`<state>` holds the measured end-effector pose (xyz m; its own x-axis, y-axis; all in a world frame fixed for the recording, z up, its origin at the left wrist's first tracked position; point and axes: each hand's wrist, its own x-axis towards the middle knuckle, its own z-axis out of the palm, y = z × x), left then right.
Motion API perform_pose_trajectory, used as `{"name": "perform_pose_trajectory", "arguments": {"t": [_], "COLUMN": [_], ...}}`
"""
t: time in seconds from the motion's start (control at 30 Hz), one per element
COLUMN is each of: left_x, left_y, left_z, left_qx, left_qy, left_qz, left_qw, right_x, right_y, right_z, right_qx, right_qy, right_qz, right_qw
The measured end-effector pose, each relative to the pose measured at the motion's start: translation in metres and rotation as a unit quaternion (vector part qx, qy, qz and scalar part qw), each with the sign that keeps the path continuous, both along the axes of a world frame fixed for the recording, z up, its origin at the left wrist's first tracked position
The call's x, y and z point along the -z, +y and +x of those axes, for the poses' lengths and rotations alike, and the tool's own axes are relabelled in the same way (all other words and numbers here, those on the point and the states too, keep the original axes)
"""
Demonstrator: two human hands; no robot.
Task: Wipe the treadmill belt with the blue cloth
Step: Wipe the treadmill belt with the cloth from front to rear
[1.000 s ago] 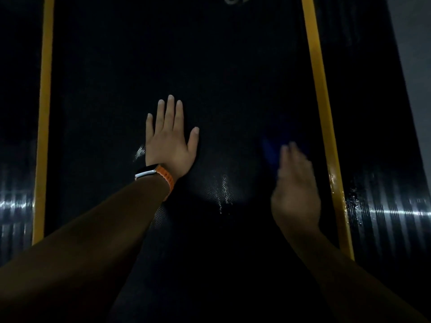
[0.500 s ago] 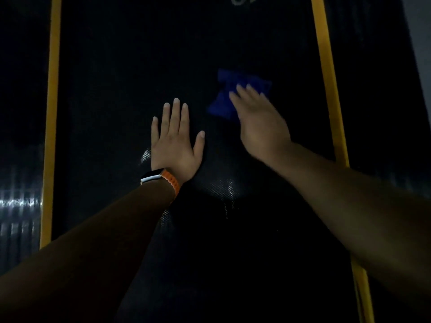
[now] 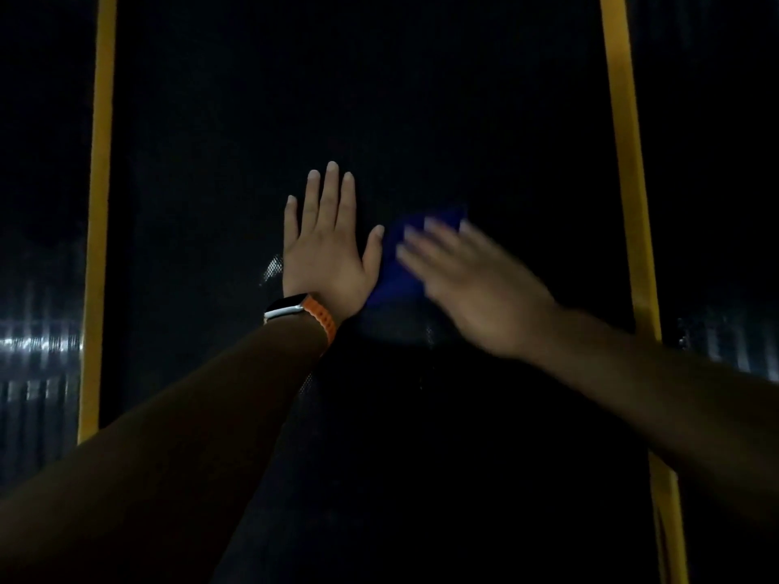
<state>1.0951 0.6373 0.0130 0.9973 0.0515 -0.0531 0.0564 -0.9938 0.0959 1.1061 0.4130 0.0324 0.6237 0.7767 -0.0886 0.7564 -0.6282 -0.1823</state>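
The black treadmill belt (image 3: 219,170) fills the middle of the view in dim light. My left hand (image 3: 326,250) lies flat on the belt with straight, spread fingers; a watch with an orange strap sits on its wrist. The blue cloth (image 3: 400,267) lies on the belt right beside my left thumb. My right hand (image 3: 472,284), blurred by motion, presses down on the cloth with extended fingers and covers most of it.
Yellow stripes run along the belt's left edge (image 3: 99,246) and right edge (image 3: 630,229). Beyond them lie the dark ribbed side rails (image 3: 38,343) with faint glints. A wet sheen shows on the belt below the cloth.
My right hand has swept the blue cloth from the near right up the belt, then back down and left to beside my left thumb. My left hand has stayed flat in place.
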Motion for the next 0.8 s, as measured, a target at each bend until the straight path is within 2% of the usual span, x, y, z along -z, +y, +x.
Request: {"name": "perform_pose_trajectory", "arguments": {"t": [0.1, 0.17, 0.23, 0.37, 0.43, 0.53, 0.6, 0.67, 0.73, 0.8], "left_x": [0.001, 0.002, 0.003, 0.001, 0.001, 0.001, 0.002, 0.001, 0.001, 0.001], "left_y": [-0.001, -0.001, 0.001, 0.0, 0.0, 0.001, 0.002, 0.002, 0.001, 0.0], "left_z": [-0.001, -0.001, -0.001, -0.002, -0.001, -0.001, 0.0, 0.0, -0.001, -0.002], "left_qx": [-0.001, -0.001, 0.0, 0.0, -0.001, -0.001, 0.003, 0.006, 0.003, 0.001], "left_qy": [-0.008, -0.01, -0.014, -0.009, -0.007, -0.007, -0.008, -0.003, -0.005, -0.008], "left_qz": [0.0, -0.001, -0.001, -0.013, -0.011, -0.004, -0.001, 0.001, 0.008, 0.009], "left_qw": [1.0, 1.0, 1.0, 1.0, 1.0, 1.0, 1.0, 1.0, 1.0, 1.0], "right_x": [-0.006, -0.007, -0.013, -0.026, -0.027, -0.029, -0.027, -0.022, -0.016, -0.01], "right_y": [0.035, 0.036, 0.019, -0.023, -0.03, -0.025, -0.01, 0.01, 0.027, 0.022], "right_z": [0.058, 0.061, 0.052, 0.017, 0.004, 0.027, 0.058, 0.079, 0.063, 0.01], "right_qx": [0.186, 0.206, 0.153, 0.03, -0.024, -0.089, -0.045, 0.053, 0.15, 0.156], "right_qy": [0.017, 0.051, 0.094, 0.084, 0.107, 0.096, 0.035, -0.011, -0.006, 0.02], "right_qz": [0.05, 0.091, 0.112, 0.107, 0.106, 0.088, 0.083, 0.098, 0.134, 0.167], "right_qw": [0.981, 0.973, 0.977, 0.99, 0.988, 0.987, 0.995, 0.994, 0.979, 0.973]}}
